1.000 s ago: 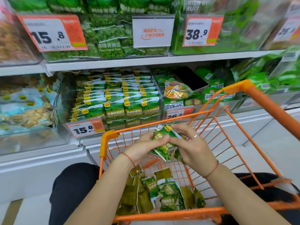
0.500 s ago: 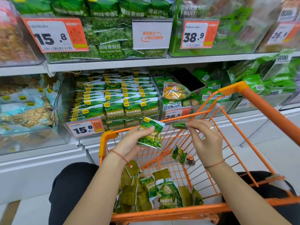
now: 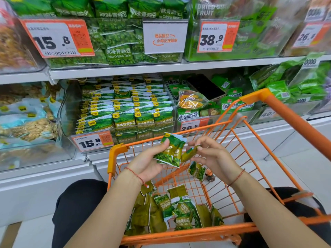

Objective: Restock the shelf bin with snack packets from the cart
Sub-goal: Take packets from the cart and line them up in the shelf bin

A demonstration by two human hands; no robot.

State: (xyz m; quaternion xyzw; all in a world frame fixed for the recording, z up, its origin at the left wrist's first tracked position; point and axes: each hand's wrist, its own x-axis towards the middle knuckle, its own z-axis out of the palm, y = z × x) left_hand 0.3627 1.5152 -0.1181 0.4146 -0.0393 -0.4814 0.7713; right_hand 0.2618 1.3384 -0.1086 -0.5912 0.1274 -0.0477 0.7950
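My left hand grips a small stack of green pea snack packets above the orange cart. My right hand pinches another green packet right beside that stack. Several more green packets lie on the cart's floor near its front left corner, and one packet lies apart on the mesh under my right hand. The clear shelf bin on the lower shelf holds rows of the same green packets, with a 15.8 price tag on its front.
A bin to the right holds mixed vegetable chip bags and a black phone. Left of the target bin sits a bin of pale blue snack bags. The upper shelf carries more green pea bags. My knees flank the cart.
My right hand has come up with a packet and moved toward the left hand's stack. The left hand's packets rose slightly and now sit next to the right hand.
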